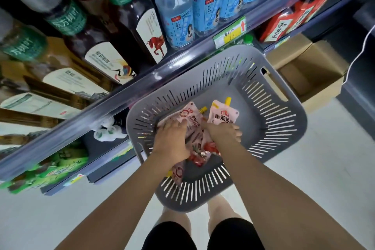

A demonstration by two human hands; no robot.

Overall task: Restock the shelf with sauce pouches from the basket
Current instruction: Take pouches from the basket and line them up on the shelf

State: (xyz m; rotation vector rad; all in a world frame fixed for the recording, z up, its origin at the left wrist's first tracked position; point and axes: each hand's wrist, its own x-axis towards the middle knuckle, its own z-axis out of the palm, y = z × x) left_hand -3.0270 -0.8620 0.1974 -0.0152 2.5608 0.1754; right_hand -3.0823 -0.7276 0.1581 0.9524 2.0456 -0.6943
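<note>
A grey slotted basket (269, 95) sits on the floor below the shelf. Several pink sauce pouches with yellow spouts lie in its bottom. My left hand (172, 140) presses down on one pouch (190, 117) at the left of the pile, fingers curled over it. My right hand (225, 134) closes on the lower edge of another pouch (222, 114) with its spout pointing up. More pouches (199, 154) lie under and between my wrists, partly hidden.
The shelf rail (142, 85) runs diagonally above the basket, with dark tea bottles (113, 46) and blue-labelled water bottles (178, 16) behind it. An open cardboard box (308, 71) stands on the floor to the right. My legs are below the basket.
</note>
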